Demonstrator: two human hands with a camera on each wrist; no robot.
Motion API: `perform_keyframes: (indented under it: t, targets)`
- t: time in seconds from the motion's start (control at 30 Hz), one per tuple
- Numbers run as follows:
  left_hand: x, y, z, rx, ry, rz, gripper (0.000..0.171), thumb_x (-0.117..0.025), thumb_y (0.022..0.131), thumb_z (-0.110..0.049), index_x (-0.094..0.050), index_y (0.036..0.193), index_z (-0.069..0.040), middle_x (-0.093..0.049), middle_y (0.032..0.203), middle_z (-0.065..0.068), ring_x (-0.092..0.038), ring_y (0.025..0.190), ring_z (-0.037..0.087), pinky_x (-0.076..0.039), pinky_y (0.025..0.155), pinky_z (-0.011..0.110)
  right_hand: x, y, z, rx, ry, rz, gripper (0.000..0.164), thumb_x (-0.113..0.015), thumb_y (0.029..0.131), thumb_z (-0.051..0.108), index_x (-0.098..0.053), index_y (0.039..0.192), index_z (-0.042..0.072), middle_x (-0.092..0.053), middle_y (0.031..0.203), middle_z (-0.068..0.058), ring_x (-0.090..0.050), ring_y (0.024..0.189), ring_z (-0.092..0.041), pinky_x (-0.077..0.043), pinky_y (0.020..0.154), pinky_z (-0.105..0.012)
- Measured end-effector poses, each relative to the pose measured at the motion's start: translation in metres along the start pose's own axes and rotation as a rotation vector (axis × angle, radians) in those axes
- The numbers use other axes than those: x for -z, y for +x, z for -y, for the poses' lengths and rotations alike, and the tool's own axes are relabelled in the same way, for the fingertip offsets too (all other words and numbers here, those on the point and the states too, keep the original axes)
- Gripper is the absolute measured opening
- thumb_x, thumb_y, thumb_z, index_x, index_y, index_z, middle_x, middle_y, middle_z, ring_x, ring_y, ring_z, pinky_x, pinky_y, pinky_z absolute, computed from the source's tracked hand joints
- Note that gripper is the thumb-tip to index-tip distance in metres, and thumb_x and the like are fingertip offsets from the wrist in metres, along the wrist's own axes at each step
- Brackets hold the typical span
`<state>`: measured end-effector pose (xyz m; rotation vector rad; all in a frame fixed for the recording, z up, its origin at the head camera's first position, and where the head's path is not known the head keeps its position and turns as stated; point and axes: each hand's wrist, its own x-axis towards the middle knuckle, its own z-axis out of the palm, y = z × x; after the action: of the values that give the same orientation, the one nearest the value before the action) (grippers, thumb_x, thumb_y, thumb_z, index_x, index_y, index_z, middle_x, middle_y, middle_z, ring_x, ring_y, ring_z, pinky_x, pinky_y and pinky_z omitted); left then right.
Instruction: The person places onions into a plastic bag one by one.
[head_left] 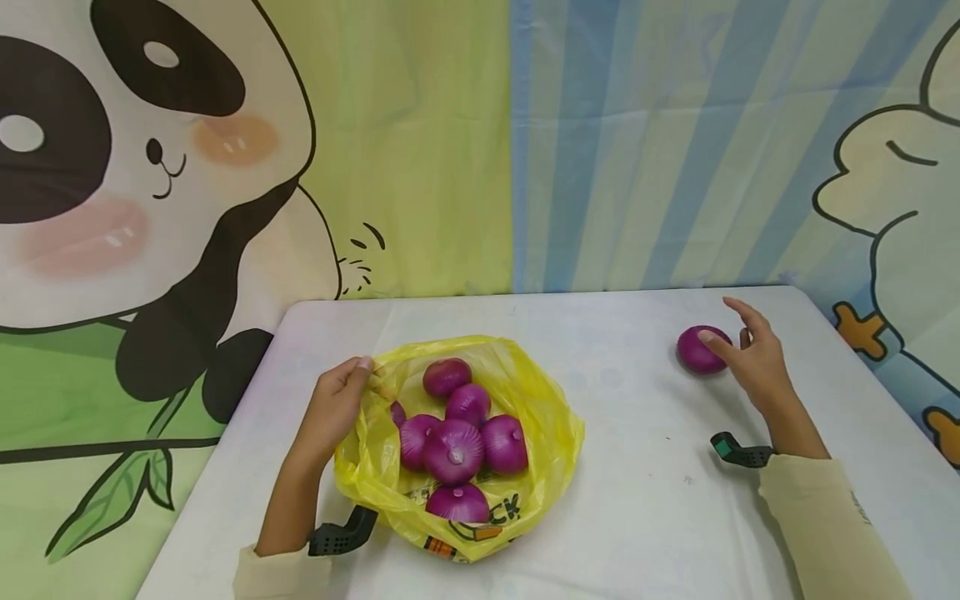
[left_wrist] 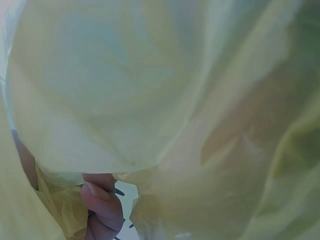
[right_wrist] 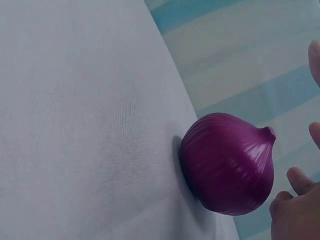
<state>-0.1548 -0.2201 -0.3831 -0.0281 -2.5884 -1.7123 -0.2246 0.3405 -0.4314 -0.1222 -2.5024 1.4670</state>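
Observation:
A yellow plastic bag (head_left: 553, 442) stands on the table with its mouth spread wide, and several purple onions (head_left: 453, 451) lie inside. My left hand (head_left: 337, 410) pinches the bag's left rim between thumb and fingers. Thin yellow film fills most of the left wrist view, with fingertips (left_wrist: 102, 202) showing at its lower edge. Far to the right, a single purple onion (head_left: 696, 350) rests on the table. Beside it is my right hand (head_left: 759, 367), fingers spread and thumb overlapping the onion in the head view. The right wrist view shows this onion (right_wrist: 227, 162) with its pointed tip toward the fingers.
The table (head_left: 622, 500) has a white cover and a straight back edge. Behind it hangs a curtain (head_left: 420, 150) printed with a panda and stripes. A dark wrist camera (head_left: 345, 533) sits close by the bag's lower left side.

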Motion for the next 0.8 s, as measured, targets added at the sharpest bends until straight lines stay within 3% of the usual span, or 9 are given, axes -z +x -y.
perform_keyframes:
  t: [0.27, 0.4, 0.57, 0.8]
  targets:
    - [0.0, 0.0, 0.001, 0.01, -0.009, 0.006, 0.051, -0.04, 0.103, -0.046, -0.058, 0.099, 0.001, -0.049, 0.082, 0.015, -0.051, 0.065, 0.019, -0.048, 0.058, 0.028, -0.002, 0.002, -0.014, -0.016, 0.015, 0.07, 0.087, -0.07, 0.09, 0.036, -0.016, 0.156, 0.02, -0.006, 0.16, -0.017, 0.0, 0.145, -0.039, -0.013, 0.109, -0.061]
    - [0.0, 0.001, 0.001, 0.003, 0.006, 0.001, 0.05, -0.039, 0.103, -0.047, -0.059, 0.098, 0.0, -0.049, 0.081, 0.014, -0.051, 0.064, 0.019, -0.048, 0.058, 0.029, -0.004, 0.003, -0.016, -0.053, -0.023, 0.107, 0.085, -0.07, 0.09, 0.039, -0.02, 0.155, 0.02, -0.012, 0.157, -0.024, -0.01, 0.141, -0.048, -0.021, 0.102, -0.07]
    - [0.0, 0.002, 0.002, -0.004, 0.009, -0.006, 0.05, -0.04, 0.103, -0.046, -0.059, 0.097, -0.001, -0.049, 0.08, 0.013, -0.051, 0.065, 0.019, -0.048, 0.058, 0.029, -0.007, 0.001, -0.016, -0.059, -0.049, 0.152, 0.069, -0.067, 0.093, 0.036, -0.037, 0.148, 0.008, -0.028, 0.151, -0.028, -0.025, 0.135, -0.052, -0.029, 0.1, -0.067]
    - [-0.001, -0.001, -0.001, 0.004, 0.0, -0.009, 0.048, -0.041, 0.104, -0.043, -0.059, 0.098, 0.001, -0.05, 0.081, 0.014, -0.052, 0.066, 0.018, -0.048, 0.059, 0.028, -0.009, -0.002, -0.015, -0.035, -0.062, 0.142, 0.061, -0.064, 0.095, 0.036, -0.044, 0.142, 0.004, -0.033, 0.147, -0.03, -0.027, 0.134, -0.051, -0.028, 0.101, -0.066]
